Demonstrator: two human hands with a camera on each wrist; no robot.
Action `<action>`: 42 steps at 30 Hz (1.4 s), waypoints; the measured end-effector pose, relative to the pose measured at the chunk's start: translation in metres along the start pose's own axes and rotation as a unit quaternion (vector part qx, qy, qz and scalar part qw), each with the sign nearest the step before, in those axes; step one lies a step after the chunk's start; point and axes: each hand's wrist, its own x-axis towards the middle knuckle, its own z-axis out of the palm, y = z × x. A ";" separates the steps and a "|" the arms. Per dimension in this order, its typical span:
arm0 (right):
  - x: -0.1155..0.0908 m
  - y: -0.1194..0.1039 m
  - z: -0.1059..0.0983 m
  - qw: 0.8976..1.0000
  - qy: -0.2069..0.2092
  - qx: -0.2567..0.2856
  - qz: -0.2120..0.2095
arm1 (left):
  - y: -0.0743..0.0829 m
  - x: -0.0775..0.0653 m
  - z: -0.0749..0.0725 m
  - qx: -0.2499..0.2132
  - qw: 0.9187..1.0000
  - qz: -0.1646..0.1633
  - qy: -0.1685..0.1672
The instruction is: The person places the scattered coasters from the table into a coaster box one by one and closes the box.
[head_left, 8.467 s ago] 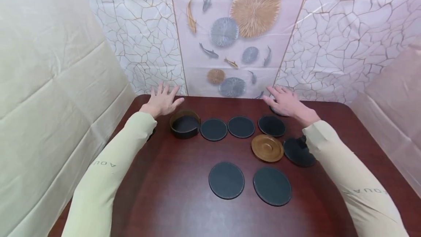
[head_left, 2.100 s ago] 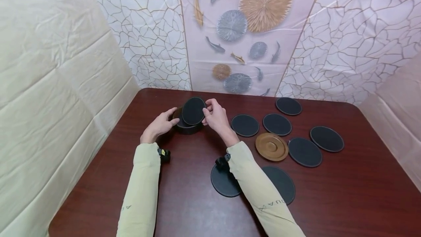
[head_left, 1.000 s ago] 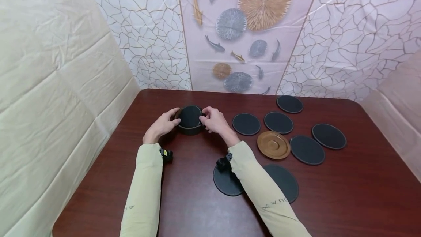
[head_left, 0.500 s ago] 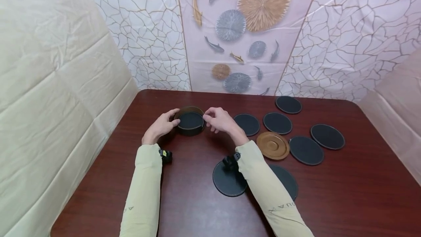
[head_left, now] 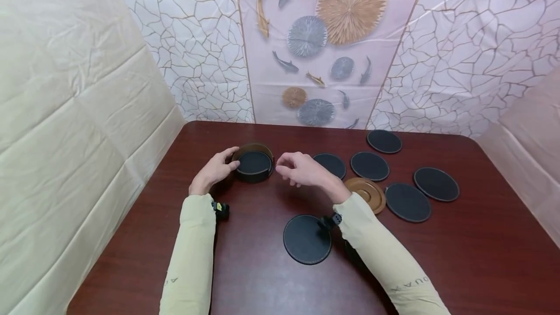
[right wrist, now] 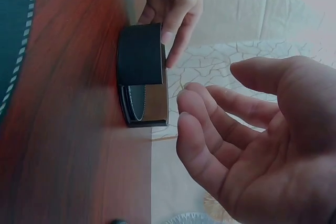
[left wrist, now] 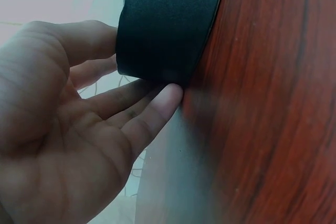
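Observation:
A round black coaster holder [head_left: 253,177] with a brown inside stands at the back left of the table. One black coaster [head_left: 254,162] lies flat in it. My left hand [head_left: 215,171] grips the holder's left side, thumb and fingers around the wall; the left wrist view shows its fingertips against the dark wall [left wrist: 163,19]. Just right of the holder, my right hand [head_left: 304,169] hovers with loosely bent fingers and nothing in them. The right wrist view shows a gap in the holder's wall, with the stitched coaster edge [right wrist: 137,102] inside.
Several black coasters lie to the right, one [head_left: 331,164] partly behind my right hand. Among them sits a brown wooden dish [head_left: 365,193], partly covered by my right arm. Nearer me lies another coaster [head_left: 307,239]; one more is mostly hidden under the right sleeve.
Earlier both hands were spread apart and a coaster lay beside the holder. My right hand lowered that coaster into the holder, let go and drew back right. The left hand stayed there.

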 end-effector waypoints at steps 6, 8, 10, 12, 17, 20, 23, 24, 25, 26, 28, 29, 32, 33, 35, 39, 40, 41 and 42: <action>-0.018 0.006 -0.001 1.000 0.001 -0.019 -0.012 | 0.002 0.000 -0.001 -0.002 1.000 0.001 0.000; -0.024 0.009 -0.001 1.000 -0.003 -0.024 -0.014 | 0.002 0.001 -0.001 0.002 1.000 0.001 -0.001; -0.028 0.010 -0.002 1.000 -0.004 -0.028 -0.014 | 0.002 0.001 -0.002 0.007 1.000 0.001 -0.002; -0.031 0.012 -0.002 0.999 -0.004 -0.032 -0.013 | 0.002 0.001 -0.002 0.008 1.000 0.000 0.000; -0.037 0.014 -0.003 0.999 -0.013 -0.047 -0.013 | 0.000 0.003 -0.003 0.007 1.000 0.004 0.001; -0.040 0.014 -0.003 0.998 -0.024 -0.058 -0.016 | -0.001 0.003 -0.004 0.004 1.000 0.007 0.003; -0.042 0.017 -0.003 0.997 -0.032 -0.073 -0.019 | -0.001 0.002 -0.004 0.001 1.000 0.005 0.004; -0.043 0.018 -0.003 0.996 -0.034 -0.079 -0.020 | -0.001 0.001 -0.004 0.002 1.000 0.006 0.004; -0.044 0.019 -0.002 0.995 -0.036 -0.088 -0.023 | -0.001 0.001 -0.005 0.005 1.000 0.007 0.004; -0.045 0.021 -0.002 0.994 -0.036 -0.098 -0.023 | -0.001 0.001 -0.004 0.007 1.000 0.008 0.004; -0.048 0.024 -0.001 0.992 -0.035 -0.118 -0.025 | -0.001 0.002 -0.004 0.007 1.000 0.010 0.004; -0.049 0.026 -0.001 0.991 -0.034 -0.128 -0.026 | 0.000 0.001 -0.004 0.008 1.000 0.012 0.004; -0.051 0.031 0.001 0.988 -0.033 -0.147 -0.022 | 0.000 0.001 -0.003 0.001 1.000 0.015 0.002; -0.052 0.032 0.002 0.988 -0.034 -0.149 -0.022 | 0.000 0.001 -0.003 -0.002 1.000 0.015 0.001; -0.054 0.035 0.003 0.987 -0.040 -0.152 -0.020 | 0.000 0.001 -0.003 -0.006 1.000 0.016 0.000; -0.059 0.038 0.005 0.984 -0.072 -0.163 -0.027 | -0.001 0.001 -0.002 -0.006 1.000 0.013 -0.001; -0.060 0.038 0.006 0.982 -0.083 -0.169 -0.029 | -0.001 0.001 -0.002 -0.004 1.000 0.013 -0.001; -0.061 0.039 0.006 0.980 -0.093 -0.175 -0.030 | -0.001 0.000 -0.002 -0.002 1.000 0.011 0.001; -0.062 0.039 0.007 0.978 -0.104 -0.180 -0.031 | -0.001 0.000 -0.001 0.000 1.000 0.011 0.002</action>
